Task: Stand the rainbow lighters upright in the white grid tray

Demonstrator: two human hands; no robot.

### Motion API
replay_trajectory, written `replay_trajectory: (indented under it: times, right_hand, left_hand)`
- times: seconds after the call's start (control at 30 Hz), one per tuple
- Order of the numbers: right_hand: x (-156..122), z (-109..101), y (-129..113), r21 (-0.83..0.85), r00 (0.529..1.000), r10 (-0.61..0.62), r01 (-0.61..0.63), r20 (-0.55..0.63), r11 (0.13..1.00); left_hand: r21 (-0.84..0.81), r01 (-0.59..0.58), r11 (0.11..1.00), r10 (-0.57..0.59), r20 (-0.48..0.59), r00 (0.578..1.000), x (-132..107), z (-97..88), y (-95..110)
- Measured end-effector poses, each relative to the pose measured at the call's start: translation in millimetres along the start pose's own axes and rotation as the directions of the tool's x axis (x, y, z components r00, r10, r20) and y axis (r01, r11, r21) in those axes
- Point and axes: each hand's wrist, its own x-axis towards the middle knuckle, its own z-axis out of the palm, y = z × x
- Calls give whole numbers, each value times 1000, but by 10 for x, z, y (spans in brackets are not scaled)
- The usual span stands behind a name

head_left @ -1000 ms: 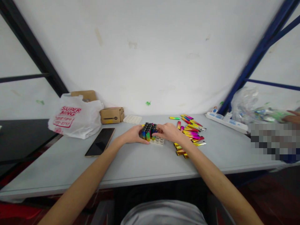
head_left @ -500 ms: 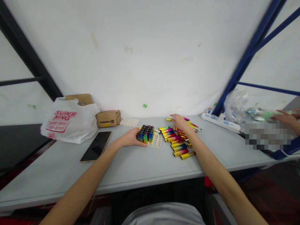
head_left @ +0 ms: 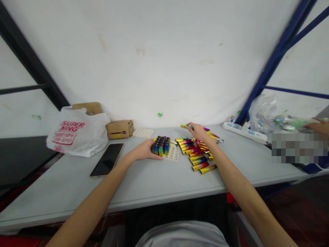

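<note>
My left hand curls around the left side of a tight cluster of upright, shiny multicoloured tubes with black tops. They stand on the left part of a white tray with round hollows, whose right side shows bare hollows. Over at the right, my right hand pinches a yellow-green shiny tube, held nearly level above the table's back part. Below and around that hand lie loose metallic tubes in yellow, red and blue, several of them in a slanting row. The wrist and forearm hide part of the pile.
A dark phone, a brown carton and a white plastic bag are at the left. Another white tray lies by the wall. At the right are a power strip and another person's hand near clear plastic bags.
My right hand has lifted slightly, with the yellow-green tube now pinched in its fingers. The left hand stays around the upright tubes. The whole view has shifted a little.
</note>
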Motion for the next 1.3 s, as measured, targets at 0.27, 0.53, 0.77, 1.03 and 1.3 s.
replay_trajectory:
  times: [0.27,0.53,0.77,1.03,1.3]
  right_hand:
    - [-290,-103,-404,727,989,-54,-63,137,684]
    - [-405,52,-850,936,955,-123,-231,270,267]
    - [-470,125,-1087,912,922,-80,-358,379,203]
    - [-499,278,-1168,865,919,172,-392,355,312]
    - [-491,299,-1154,869,923,159,-383,350,314]
  left_hand:
    - [-51,-19,998,19,5,1000,4,8,-13]
    - [-55,-38,998,38,-1,999,-1,0,14]
    - [-47,-42,998,43,8,999,0,6,1]
    - [-81,-56,995,58,18,998,7,2,4]
    - [-64,-50,997,50,8,999,0,-8,24]
